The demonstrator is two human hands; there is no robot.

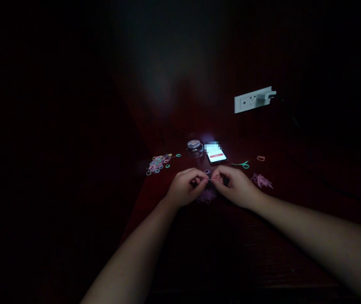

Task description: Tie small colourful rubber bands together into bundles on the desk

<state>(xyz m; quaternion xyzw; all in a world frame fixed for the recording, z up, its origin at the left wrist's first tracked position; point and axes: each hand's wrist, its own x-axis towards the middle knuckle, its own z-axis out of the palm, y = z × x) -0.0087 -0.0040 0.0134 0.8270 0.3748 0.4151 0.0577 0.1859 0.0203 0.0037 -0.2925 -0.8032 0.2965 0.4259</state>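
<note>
My left hand (187, 185) and my right hand (235, 185) meet above the dark red table. Both are closed in a pinch, fingertips a small gap apart. Across that gap runs a thin pale-purple band (209, 179), gripped at each end; its full shape is hidden by the fingers. Just beyond the fingertips lies a small purple ring (207, 172), like a hair tie. Under the hands, in shadow, is a heap of thin purple bands (207, 195). Beside my right hand rests a pile of pinkish-purple bands (261, 180).
At the left is a heap of multicoloured small hair ties (158, 164). A lidded clear jar (195, 149) stands near a lit phone (216, 155). Farther right lie a green looped item (242, 164) and an orange clip-like piece (261, 158). A wall socket (253, 100) holds a plug.
</note>
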